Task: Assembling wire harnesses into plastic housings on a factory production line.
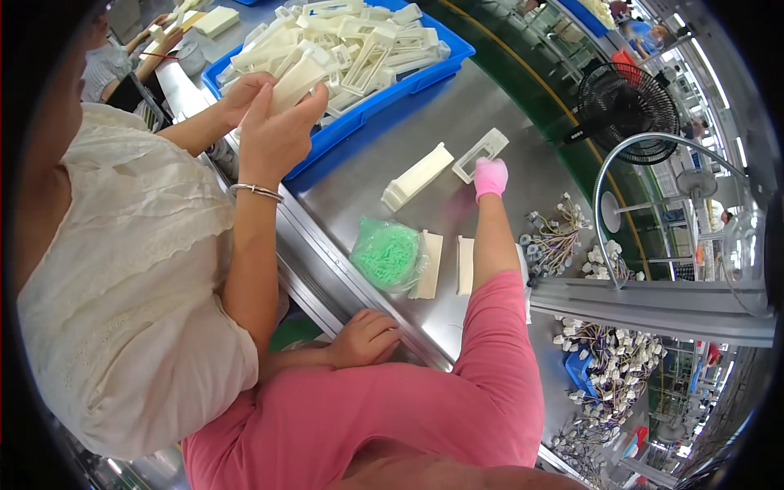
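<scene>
My right hand (pixel 490 177), in a pink glove, reaches over the metal table with its fingers closed on the near end of a cream plastic frame (pixel 493 145). That frame has a rectangular opening. My bare left hand (pixel 365 338) lies at the table's near edge, fingers loosely bent and holding nothing. To the left of the frame lies a long cream plastic housing (pixel 416 177). Nearer to me are a clear bag of green small parts (pixel 387 254) and two more cream pieces, one beside the bag (pixel 427 265) and one by my right forearm (pixel 465 265).
A blue crate (pixel 371 106) heaped with cream plastic frames stands at the far left. Beside me a co-worker's hands (pixel 282 122) hold a cream part. Wired connectors (pixel 559 237) lie right of my arm, with more beyond a metal rail (pixel 653 309). A black fan (pixel 627 113) stands behind.
</scene>
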`<state>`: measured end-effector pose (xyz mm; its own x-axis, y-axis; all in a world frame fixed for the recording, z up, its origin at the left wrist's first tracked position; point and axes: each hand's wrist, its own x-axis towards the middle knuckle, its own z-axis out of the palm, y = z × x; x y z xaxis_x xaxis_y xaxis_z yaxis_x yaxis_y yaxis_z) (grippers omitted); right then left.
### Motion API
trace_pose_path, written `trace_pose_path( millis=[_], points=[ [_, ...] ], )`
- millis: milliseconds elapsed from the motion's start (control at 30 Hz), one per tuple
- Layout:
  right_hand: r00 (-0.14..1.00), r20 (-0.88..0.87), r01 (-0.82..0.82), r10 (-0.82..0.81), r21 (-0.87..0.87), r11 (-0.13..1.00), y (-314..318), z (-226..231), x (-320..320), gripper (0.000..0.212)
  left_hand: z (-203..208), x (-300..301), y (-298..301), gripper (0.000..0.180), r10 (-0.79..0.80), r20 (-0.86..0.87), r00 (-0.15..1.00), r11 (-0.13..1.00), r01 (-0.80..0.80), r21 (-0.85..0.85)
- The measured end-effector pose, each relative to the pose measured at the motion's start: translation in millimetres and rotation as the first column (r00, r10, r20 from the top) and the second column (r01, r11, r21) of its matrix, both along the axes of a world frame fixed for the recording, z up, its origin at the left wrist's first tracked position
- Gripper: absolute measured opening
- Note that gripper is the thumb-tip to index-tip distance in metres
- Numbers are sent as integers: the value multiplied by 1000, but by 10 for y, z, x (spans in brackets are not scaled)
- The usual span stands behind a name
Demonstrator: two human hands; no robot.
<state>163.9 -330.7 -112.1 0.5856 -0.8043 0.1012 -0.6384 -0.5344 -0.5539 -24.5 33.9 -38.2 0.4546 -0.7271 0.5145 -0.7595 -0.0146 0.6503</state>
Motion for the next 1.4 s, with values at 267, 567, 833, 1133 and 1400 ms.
trace_pose_path(
  millis=[267, 567, 833, 1133, 1400],
  points=[
    [884, 467, 18, -13, -7, 1000, 331, 1049, -148, 29, 64, -52, 16, 19, 28, -66, 997, 997, -32, -64],
    [748, 603, -143, 275, -259, 955, 1223, 1758, -25, 22, 48, -67, 36, 13, 33, -55, 998, 994, -38, -98],
    [684, 652, -202, 327, -262, 944, 1453, 1762, -4, 18, 18, -75, 41, 13, 27, -62, 998, 991, -35, -131],
    [669, 669, -170, 323, -286, 943, 1375, 1700, -39, 22, 49, -48, 49, 16, 0, -70, 998, 992, -8, -123],
    [711, 649, -128, 269, -256, 958, 1370, 1776, -110, 22, 31, -50, 29, 17, -9, -62, 998, 993, 1, -116]
  ],
)
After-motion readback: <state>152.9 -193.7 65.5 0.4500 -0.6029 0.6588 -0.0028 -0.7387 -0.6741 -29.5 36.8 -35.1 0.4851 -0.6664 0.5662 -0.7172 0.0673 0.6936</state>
